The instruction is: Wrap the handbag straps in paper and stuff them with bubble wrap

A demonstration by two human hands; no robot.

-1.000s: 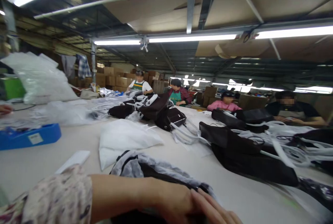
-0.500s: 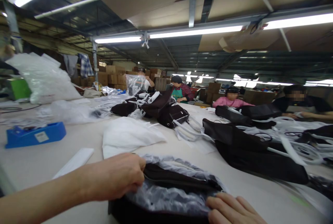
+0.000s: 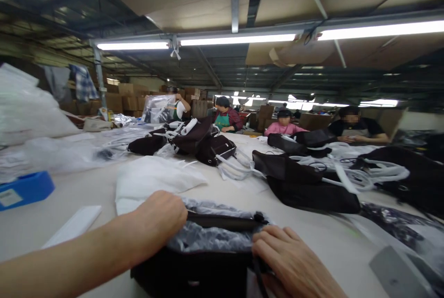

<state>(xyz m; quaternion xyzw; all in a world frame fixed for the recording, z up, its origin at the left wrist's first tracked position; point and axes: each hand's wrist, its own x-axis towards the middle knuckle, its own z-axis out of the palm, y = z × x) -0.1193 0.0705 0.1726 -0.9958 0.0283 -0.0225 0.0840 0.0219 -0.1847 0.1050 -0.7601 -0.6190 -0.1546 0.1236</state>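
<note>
A black bag point(image 3: 194, 270) stands on the table directly before me, its top open. Clear crumpled plastic point(image 3: 213, 239) fills the inside, on both sides of a dark inner panel point(image 3: 218, 221). My left hand point(image 3: 161, 217) is closed at the left end of the opening, its fingertips hidden behind the hand and the rim. On the right end, my right hand point(image 3: 287, 256) grips the rim, fingers curled over the edge and thumb lower down outside. A dark strap hangs beneath this hand.
White padded sheets point(image 3: 156, 175) lie just beyond the bag. At left are a blue tape dispenser point(image 3: 27, 189) and a white strip point(image 3: 74, 225). Black bags with white handles point(image 3: 305, 182) are heaped at right and further back point(image 3: 194, 136). Several co-workers sit or stand across the table.
The view has swung to the right. The bag has tipped upright, so more of its front shows. My right hand has come further around its right end; my left hand stays at the left end.
</note>
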